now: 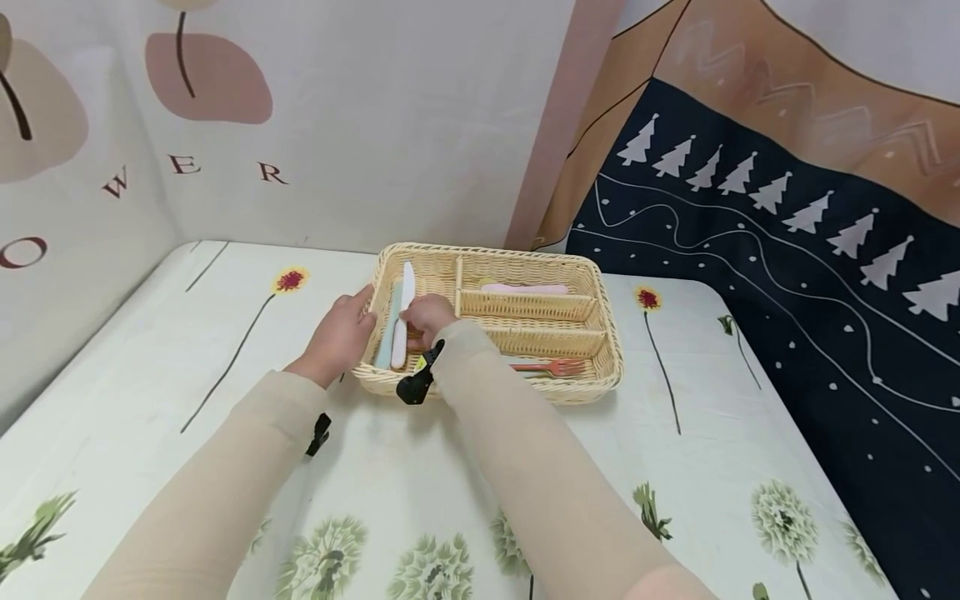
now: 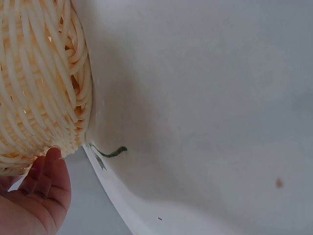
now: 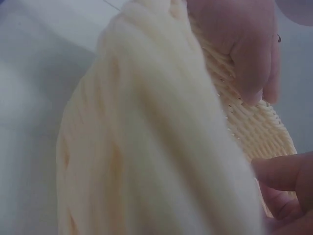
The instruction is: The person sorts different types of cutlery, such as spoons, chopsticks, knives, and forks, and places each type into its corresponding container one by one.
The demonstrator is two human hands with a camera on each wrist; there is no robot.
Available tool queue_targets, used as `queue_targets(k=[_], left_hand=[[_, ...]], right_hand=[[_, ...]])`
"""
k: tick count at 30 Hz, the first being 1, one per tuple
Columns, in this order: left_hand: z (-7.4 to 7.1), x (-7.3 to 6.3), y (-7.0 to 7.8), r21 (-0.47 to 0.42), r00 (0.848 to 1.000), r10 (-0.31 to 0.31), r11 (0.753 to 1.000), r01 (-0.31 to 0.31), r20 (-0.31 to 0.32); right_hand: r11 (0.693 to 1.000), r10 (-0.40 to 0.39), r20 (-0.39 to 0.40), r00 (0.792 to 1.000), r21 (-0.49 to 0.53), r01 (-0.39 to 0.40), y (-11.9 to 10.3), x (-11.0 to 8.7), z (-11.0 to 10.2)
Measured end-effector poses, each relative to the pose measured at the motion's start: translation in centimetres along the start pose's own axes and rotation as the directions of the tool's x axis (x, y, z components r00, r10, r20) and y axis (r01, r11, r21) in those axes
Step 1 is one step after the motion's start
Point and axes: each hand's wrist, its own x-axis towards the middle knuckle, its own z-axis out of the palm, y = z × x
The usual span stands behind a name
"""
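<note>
A wicker basket (image 1: 611, 367) with compartments stands in front of me. My left hand (image 1: 341, 333) grips its left wall, thumb at the rim; in the left wrist view, the left-hand fingers (image 2: 51, 178) lie against the outside of the weave. Inside the left compartment is my right hand (image 1: 431, 318), its thumb and fingers pinching a white table knife (image 1: 407, 287) at mid-length. A pale blue piece of cutlery (image 1: 388, 337) lies along the knife's left side. The right wrist view shows the right hand (image 3: 244, 41) above the weave, but not the knife.
A pink utensil (image 1: 525, 289) lies in the back right compartment. An orange-red fork (image 1: 555, 367) is in the front right one, partly behind my right sleeve. A flower-printed cloth (image 1: 225, 358) covers the table, and printed fabric walls (image 1: 390, 125) stand close behind the basket.
</note>
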Motion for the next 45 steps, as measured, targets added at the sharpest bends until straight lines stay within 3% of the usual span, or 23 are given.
queue_targets(k=[12, 20, 27, 36, 45], left_hand=[[0.0, 0.1, 0.4, 0.015, 1.000, 0.012, 1.000, -0.012, 0.011], [0.1, 0.1, 0.2, 0.017, 1.000, 0.014, 1.000, -0.015, 0.014], [0.1, 0.2, 0.1, 0.021, 0.999, 0.036, 0.999, -0.036, 0.013], [0.3, 0.4, -0.2, 0.025, 0.999, 0.043, 0.999, -0.044, 0.018], [0.0, 0.2, -0.5, -0.006, 0.999, 0.038, 0.999, -0.038, 0.002]], right_hand=[[0.998, 0.013, -0.062, 0.998, -0.059, -0.016, -0.2, -0.3, -0.1], [0.998, 0.029, -0.055, 0.998, -0.057, -0.032, -0.1, 0.3, -0.2], [0.997, -0.043, -0.056, 0.998, -0.062, 0.039, -0.2, -0.2, -0.3], [0.993, -0.116, -0.014, 0.993, 0.029, 0.117, -1.1, -0.8, -1.1], [0.974, -0.217, 0.031, 0.976, 0.077, 0.214, -2.5, -1.4, -2.7]])
